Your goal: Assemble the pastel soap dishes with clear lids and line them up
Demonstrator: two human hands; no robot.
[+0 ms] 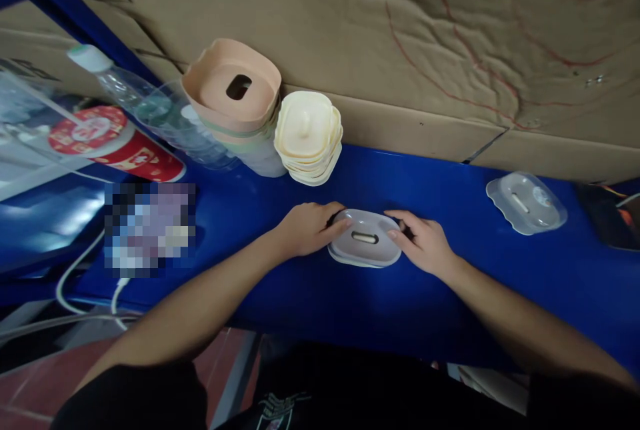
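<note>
Container (pixel 365 255), pale and slotted, we hold between our left hand (pixel 309 230) and right hand (pixel 426 245), fingers (pixel 407 219) gripping its two ends, a cream stack (pixel 305 133) standing beyond the left fingers.

A glossy, pale lilac-grey, rounded-rectangular plastic piece (pixel 366 253) sits nearly level over the blue tabletop (pixel 320 303), long side crosswise; a cream bar (pixel 365 238) shows in its central oblong slot (pixel 365 233); a paler edge (pixel 357 263) shows beneath.
</note>
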